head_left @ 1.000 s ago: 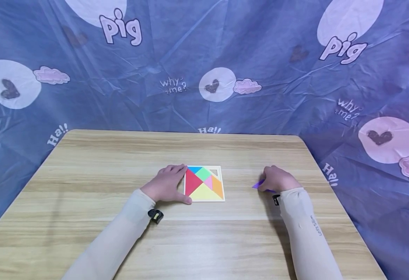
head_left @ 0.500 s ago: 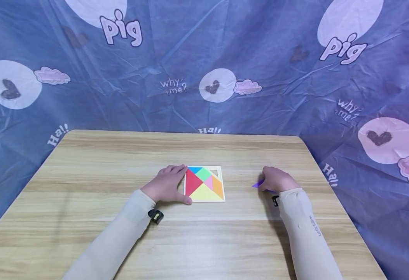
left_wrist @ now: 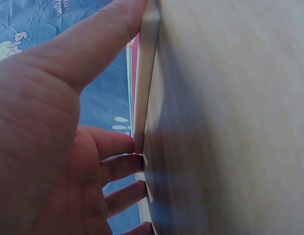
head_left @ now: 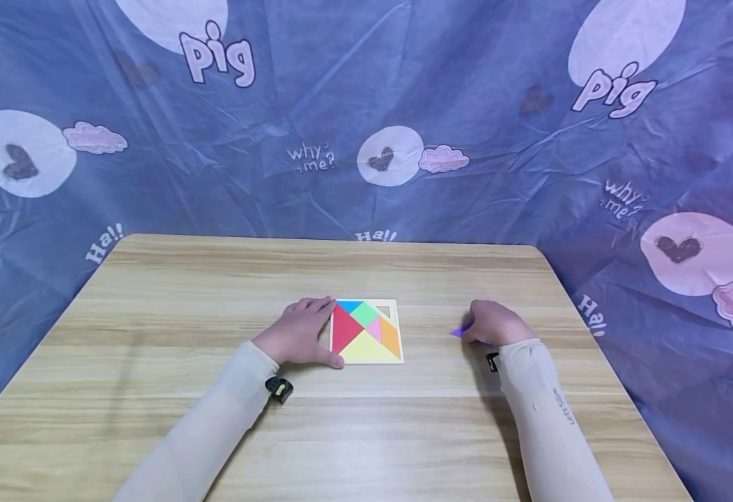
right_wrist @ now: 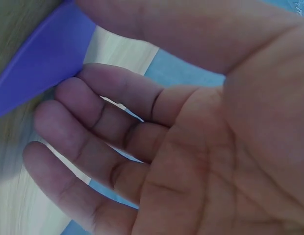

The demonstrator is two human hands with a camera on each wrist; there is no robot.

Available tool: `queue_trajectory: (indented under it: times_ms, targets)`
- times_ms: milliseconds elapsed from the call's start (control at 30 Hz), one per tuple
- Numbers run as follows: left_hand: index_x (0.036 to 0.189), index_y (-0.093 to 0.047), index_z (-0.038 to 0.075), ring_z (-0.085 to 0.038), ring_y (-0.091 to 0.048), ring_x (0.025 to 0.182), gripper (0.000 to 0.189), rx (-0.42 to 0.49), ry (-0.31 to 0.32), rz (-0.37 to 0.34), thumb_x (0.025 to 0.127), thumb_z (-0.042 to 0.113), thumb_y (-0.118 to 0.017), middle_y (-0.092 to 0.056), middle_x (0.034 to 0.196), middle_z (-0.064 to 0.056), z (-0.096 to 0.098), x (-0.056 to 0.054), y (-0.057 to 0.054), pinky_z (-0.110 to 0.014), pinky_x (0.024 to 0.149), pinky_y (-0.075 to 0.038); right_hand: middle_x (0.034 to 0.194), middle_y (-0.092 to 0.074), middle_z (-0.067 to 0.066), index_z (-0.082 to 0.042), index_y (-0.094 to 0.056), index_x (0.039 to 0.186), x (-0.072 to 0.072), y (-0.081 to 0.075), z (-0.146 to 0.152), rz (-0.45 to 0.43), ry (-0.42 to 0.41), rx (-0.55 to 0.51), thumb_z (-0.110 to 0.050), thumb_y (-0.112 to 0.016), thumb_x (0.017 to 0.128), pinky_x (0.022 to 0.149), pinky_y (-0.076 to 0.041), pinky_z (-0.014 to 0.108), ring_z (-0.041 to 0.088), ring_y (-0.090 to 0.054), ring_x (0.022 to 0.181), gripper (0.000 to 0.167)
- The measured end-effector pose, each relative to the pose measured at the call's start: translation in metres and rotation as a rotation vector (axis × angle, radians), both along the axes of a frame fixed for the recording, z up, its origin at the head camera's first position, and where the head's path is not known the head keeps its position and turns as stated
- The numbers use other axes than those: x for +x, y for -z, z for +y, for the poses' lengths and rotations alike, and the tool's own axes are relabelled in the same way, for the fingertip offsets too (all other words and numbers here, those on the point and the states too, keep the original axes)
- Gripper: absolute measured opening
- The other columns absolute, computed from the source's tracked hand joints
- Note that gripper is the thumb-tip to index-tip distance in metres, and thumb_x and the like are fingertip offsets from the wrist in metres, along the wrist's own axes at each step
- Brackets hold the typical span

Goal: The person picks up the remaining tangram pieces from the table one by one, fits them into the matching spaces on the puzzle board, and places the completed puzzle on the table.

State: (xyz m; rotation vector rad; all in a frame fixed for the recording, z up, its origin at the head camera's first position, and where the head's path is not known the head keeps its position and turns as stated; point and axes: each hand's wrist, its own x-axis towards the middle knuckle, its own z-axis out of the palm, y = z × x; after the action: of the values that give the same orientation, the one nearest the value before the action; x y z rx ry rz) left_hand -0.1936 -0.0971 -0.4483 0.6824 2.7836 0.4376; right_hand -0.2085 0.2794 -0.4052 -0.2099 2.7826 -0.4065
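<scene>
A square tangram tray point(head_left: 398, 348) with a pale rim lies flat on the table. It holds red, yellow, blue, green, pink and orange pieces; a triangular slot point(head_left: 384, 311) near its far right corner shows bare. My left hand point(head_left: 297, 332) rests at the tray's left side, thumb at the near corner and fingertips along the edge. The left wrist view shows those fingers fairly straight against the rim. To the right, my right hand point(head_left: 498, 324) pinches a purple triangular tangram piece point(right_wrist: 49, 54) between thumb and fingers, its pointed end showing towards the tray. The hand hides part of it.
A wood-grain table point(head_left: 366, 446) carries everything. Behind and beside it hangs a blue printed cloth point(head_left: 316, 84). Both forearms wear pale sleeves, with a small black device point(head_left: 279, 388) at the left wrist.
The whole scene sits very slightly lower in the head view. Both hands, the tray and the purple piece stay practically where they were.
</scene>
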Motion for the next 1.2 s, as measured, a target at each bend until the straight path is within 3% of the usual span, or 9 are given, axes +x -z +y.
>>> queue_trajectory:
  times_ms: [467,1200]
  targets:
    - [0.164,-0.027,0.006,-0.036,-0.027,0.153,0.122,-0.001,-0.015,-0.002,0.074,0.072,-0.079,-0.027,0.169,-0.013,0.003,0.005,-0.001,-0.055,0.123,-0.025,0.081,-0.059,0.007,-0.003,-0.062,0.090,-0.002,0.002,-0.003,-0.003,-0.036,-0.002,-0.016,-0.078,0.085,0.067,-0.044,0.034,0.023,-0.054,0.074,0.021]
    - [0.163,-0.029,0.007,-0.035,-0.028,0.153,0.121,-0.018,-0.016,0.004,0.074,0.072,-0.079,-0.028,0.169,-0.012,0.007,0.011,-0.002,-0.053,0.123,-0.025,0.085,-0.064,0.006,-0.001,-0.067,0.097,-0.003,0.011,-0.013,0.081,-0.084,-0.032,-0.016,-0.080,0.087,0.069,-0.046,0.035,0.021,-0.055,0.074,0.023]
